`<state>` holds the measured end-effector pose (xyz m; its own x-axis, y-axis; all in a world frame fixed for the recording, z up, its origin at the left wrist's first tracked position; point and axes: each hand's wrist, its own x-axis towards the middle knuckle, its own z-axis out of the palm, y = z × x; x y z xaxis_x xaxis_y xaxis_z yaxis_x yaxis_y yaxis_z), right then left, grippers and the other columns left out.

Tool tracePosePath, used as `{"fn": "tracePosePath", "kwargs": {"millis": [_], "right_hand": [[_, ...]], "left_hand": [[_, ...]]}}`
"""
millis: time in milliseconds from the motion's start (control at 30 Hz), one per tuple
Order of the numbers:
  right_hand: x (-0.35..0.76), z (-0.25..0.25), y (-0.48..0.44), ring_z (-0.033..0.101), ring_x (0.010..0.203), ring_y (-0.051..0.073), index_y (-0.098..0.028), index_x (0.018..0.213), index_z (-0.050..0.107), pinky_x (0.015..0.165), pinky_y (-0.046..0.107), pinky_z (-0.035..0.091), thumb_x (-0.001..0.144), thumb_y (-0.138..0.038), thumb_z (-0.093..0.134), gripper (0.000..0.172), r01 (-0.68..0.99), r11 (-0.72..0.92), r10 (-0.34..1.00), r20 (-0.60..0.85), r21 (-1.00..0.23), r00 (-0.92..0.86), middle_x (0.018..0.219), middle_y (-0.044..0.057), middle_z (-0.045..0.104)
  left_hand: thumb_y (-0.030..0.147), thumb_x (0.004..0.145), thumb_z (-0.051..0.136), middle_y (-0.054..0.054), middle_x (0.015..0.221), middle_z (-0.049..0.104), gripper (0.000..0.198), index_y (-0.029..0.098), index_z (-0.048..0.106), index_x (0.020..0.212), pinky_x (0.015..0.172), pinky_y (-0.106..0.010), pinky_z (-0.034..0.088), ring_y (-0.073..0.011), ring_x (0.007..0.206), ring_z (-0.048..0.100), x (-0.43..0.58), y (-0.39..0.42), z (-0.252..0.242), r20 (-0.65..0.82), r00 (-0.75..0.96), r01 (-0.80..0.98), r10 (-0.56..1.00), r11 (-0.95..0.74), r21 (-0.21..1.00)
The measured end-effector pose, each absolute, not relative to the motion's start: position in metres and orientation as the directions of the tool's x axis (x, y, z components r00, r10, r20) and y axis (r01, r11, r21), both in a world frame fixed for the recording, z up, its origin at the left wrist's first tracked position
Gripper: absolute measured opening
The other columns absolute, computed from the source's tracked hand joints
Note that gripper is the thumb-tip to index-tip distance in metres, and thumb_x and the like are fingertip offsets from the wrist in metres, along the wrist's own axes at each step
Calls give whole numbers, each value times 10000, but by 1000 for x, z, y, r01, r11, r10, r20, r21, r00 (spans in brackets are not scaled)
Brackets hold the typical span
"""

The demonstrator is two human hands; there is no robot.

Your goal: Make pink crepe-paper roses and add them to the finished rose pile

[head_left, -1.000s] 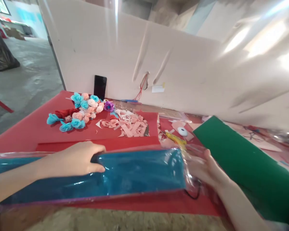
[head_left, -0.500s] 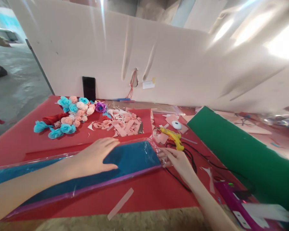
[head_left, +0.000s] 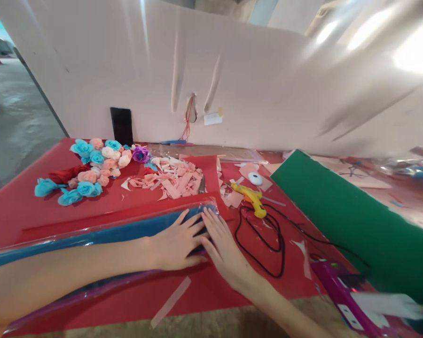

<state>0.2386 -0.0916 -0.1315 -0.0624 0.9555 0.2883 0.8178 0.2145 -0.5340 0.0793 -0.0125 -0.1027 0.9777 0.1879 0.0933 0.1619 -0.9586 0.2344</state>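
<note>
A long, flat blue pack (head_left: 120,231) in clear plastic wrap, with a purple lower edge, lies across the red-covered table. My left hand (head_left: 178,241) rests flat on it near its right end, fingers spread. Over that same end lies my right hand (head_left: 222,249), palm down with its fingers stretched out. The fingertips of both hands meet or overlap there and hide most of the pack's right end. Neither hand grips anything.
Paper flowers (head_left: 91,164) and pink paper scraps (head_left: 179,177) lie behind the pack. A yellow glue gun (head_left: 251,198) with a looped black cord sits to the right, before a green board (head_left: 348,220). A purple power strip (head_left: 338,291) is at lower right. A black phone (head_left: 122,126) leans on the wall.
My left hand has slid right along the pack. My right hand has let go of the clear wrap at the end and moved left onto the pack. The view has shifted slightly.
</note>
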Motion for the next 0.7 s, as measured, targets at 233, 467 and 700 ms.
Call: {"fn": "tracePosePath", "kwargs": {"millis": [233, 467, 700], "right_hand": [[226, -143, -95, 141, 1337, 277, -139, 1409, -24, 1033, 521, 259, 837, -393, 455, 789, 881, 375, 908, 306, -289, -286, 1453, 167, 174], [228, -137, -96, 131, 1328, 335, -79, 1398, -46, 1000, 531, 306, 688, -355, 586, 990, 925, 347, 920, 245, -152, -305, 1450, 221, 127], [243, -127, -97, 212, 1320, 273, -152, 1408, -40, 990, 439, 377, 648, -20, 377, 876, 937, 344, 927, 184, -64, -328, 1469, 133, 139]], "left_hand": [[307, 883, 372, -167, 1326, 435, 430, 76, 430, 1241, 1044, -520, 225, -310, 1266, 327, 45, -32, -94, 104, 975, 181, 197, -973, 142], [38, 864, 297, -47, 1334, 434, 475, 173, 368, 1314, 1043, -270, 327, -153, 1221, 421, -24, -60, -75, 60, 984, 129, 166, -907, 402], [101, 816, 302, -64, 1401, 345, 590, 248, 199, 1378, 963, -424, 419, -234, 1262, 358, -66, -34, -91, -144, 807, 188, 573, -18, 982]]}}
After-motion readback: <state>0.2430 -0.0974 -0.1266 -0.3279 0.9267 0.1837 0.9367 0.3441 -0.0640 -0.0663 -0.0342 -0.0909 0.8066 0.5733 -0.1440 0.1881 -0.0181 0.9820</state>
